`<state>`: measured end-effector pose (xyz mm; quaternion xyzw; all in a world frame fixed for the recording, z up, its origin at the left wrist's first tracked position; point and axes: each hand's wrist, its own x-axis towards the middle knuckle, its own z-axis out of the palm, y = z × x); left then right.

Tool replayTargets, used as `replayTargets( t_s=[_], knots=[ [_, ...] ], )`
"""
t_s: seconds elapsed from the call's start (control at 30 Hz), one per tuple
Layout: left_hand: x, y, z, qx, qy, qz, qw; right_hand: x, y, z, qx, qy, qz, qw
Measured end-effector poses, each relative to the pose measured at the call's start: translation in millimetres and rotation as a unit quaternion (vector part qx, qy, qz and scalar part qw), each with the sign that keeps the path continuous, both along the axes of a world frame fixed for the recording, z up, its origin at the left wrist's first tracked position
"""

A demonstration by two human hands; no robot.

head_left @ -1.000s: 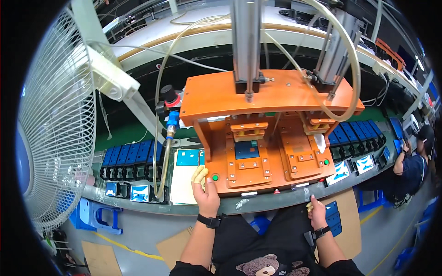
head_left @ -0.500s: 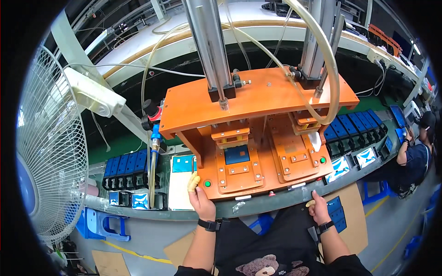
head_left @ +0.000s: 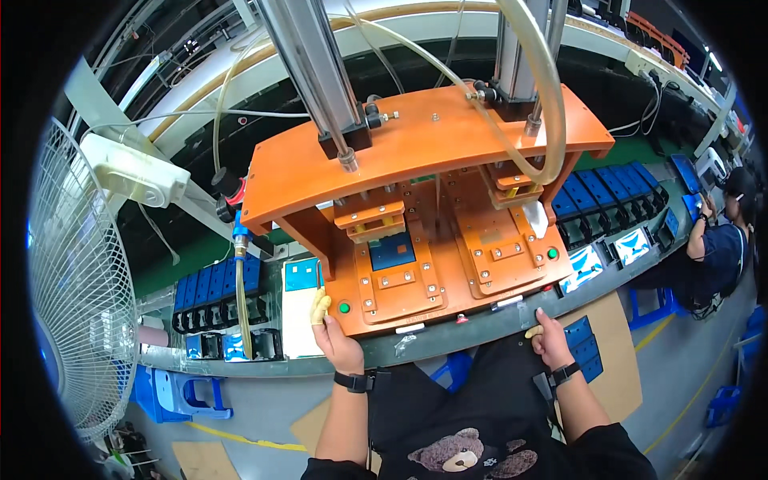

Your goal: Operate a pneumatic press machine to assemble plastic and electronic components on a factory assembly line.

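Observation:
My left hand [head_left: 338, 344] has pale yellow covers on its fingertips and is closed around a thin metal tool [head_left: 318, 276] that sticks up from them. It is at the front left corner of an orange press [head_left: 424, 120], beside a green button [head_left: 345, 308]. On the press's left fixture lies a dark blue panel [head_left: 392, 250], under a raised orange pressing block [head_left: 368, 218]. The right fixture [head_left: 502, 254] holds no such panel. My right hand [head_left: 552, 342] is by the bench's front edge, one finger covered in yellow, fingers apart, with nothing visible in it.
A white sheet with a teal panel [head_left: 302, 274] lies left of the press. Rows of blue-topped black housings [head_left: 216, 288] stand at both sides. A large fan [head_left: 88, 280] is at far left. Clear hoses loop over the press. A co-worker [head_left: 724, 256] sits at far right.
The view has shifted, so the press and bench appear farther left and higher. Both hands keep nearly the same pose, the left still beside the press's green button.

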<state>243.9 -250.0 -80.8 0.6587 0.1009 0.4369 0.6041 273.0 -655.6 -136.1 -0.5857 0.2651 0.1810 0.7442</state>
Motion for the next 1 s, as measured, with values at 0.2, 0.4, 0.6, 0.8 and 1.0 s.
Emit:
replayTargets(
  t_s=[0.2, 0.4, 0.6, 0.8, 1.0],
  knots=[
    [-3, 4, -5, 0.019, -0.002, -0.007, 1.000, 0, 2, 6, -0.014, -0.017, 0.011, 1.000],
    [-2, 6, -13, -0.047, 0.025, -0.006, 0.999, -1, -2, 4, 0.013, -0.007, 0.000, 1.000],
    [-2, 4, -11, -0.057, -0.001, -0.032, 0.998, -1, -5, 13, -0.012, 0.014, 0.029, 0.999],
    [-3, 4, -10, -0.094, -0.002, -0.054, 0.994, -1, -5, 13, 0.024, -0.014, 0.021, 0.999],
    [-2, 5, -12, -0.094, 0.001, -0.037, 0.995, -2, -3, 13, 0.019, 0.001, 0.030, 0.999]
  ],
)
